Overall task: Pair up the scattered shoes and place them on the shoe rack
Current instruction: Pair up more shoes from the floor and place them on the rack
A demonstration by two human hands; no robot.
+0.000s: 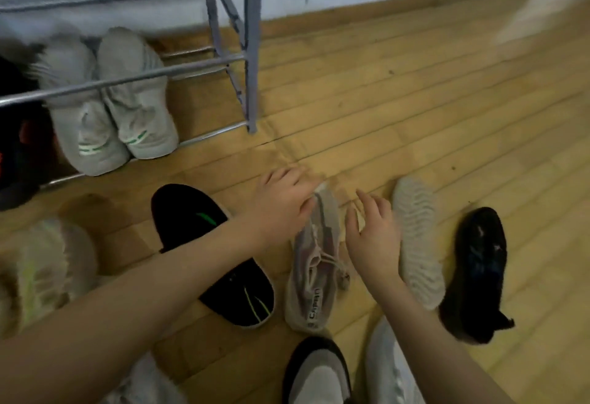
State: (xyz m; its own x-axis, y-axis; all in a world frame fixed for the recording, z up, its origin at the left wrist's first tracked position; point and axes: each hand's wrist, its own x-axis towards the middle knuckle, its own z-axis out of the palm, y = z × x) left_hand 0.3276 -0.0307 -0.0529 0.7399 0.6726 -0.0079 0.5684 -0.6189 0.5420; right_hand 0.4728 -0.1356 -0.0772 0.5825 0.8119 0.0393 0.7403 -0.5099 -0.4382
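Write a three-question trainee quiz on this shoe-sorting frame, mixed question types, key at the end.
1. True or false: a pair of pale grey sneakers already sits on the shoe rack.
2. Which shoe lies between the left hand and the right hand? A) black shoe with green stripes B) beige laced sneaker C) sole-up pale shoe
3. Fill in: the dark shoe farthest right lies on the wooden ____.

Key: 1 true; 2 B; 3 floor.
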